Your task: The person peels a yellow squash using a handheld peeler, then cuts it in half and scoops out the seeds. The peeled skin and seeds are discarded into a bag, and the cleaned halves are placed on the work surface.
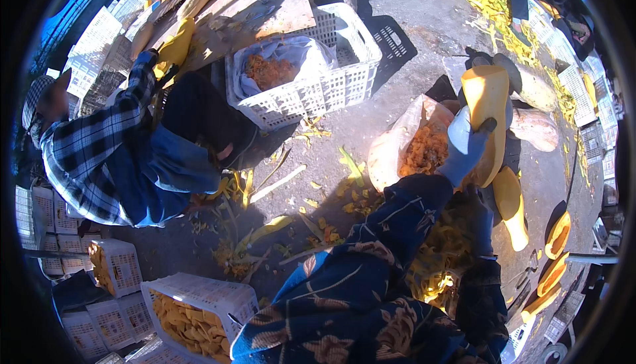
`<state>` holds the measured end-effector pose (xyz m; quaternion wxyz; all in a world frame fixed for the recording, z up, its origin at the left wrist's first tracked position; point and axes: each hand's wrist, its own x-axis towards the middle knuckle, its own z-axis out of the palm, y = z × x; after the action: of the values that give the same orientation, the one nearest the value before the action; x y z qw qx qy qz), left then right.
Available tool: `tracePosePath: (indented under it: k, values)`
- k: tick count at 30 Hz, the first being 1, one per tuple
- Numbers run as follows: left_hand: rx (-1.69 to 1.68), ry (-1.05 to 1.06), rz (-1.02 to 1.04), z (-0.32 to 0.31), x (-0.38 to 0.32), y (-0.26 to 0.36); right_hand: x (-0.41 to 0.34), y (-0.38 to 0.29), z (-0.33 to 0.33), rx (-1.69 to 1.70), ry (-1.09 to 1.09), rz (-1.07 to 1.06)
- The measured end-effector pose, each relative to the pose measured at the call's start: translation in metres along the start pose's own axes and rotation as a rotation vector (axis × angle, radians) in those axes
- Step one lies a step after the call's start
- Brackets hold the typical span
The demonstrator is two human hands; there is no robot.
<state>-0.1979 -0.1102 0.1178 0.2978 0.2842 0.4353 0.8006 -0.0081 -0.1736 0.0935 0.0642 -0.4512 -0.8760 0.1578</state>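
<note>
My left hand (466,141), in a pale blue glove with dark fingertips, grips a peeled yellow squash piece (486,108). The piece stands steeply, its broad cut end towards the top of the picture. My right hand (483,222), also gloved, is near the lower end of that squash; shadow and my sleeve hide its fingers and whatever is in them. A plastic bag (392,150) holding orange squash pulp (422,153) lies left of my left hand. Beside the right hand, another peeled squash piece (512,207) rests on the ground. Yellow peelings (437,245) lie heaped between my forearms.
A white plastic crate (343,86) with a pulp-filled bag stands farther off. At the left, a seated person (119,160) handles a yellow squash (179,43). Cut pieces fill a crate (198,284) at lower left. Hollowed squash halves (559,235) lie right; whole squashes (536,88) lie beyond.
</note>
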Motion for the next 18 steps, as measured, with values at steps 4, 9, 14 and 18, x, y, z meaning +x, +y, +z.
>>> tracePosePath:
  k: [4, 9, 14, 18]
  values:
    - [-0.058, 0.034, 0.082, 0.005, 0.002, -0.013, -0.064, 0.050, 0.038, 0.132, 0.045, -0.029]
    - [-0.048, 0.010, -0.051, 0.009, -0.022, 0.002, -0.044, -0.018, -0.027, 0.142, 0.348, -0.080]
    - [-0.206, -0.102, -0.253, 0.019, -0.045, -0.002, -0.089, 0.015, 0.002, 0.040, -0.011, 0.054]
    - [-0.377, -0.163, -0.602, 0.023, -0.054, 0.003, -0.166, 0.041, 0.019, 0.072, 0.083, 0.195]
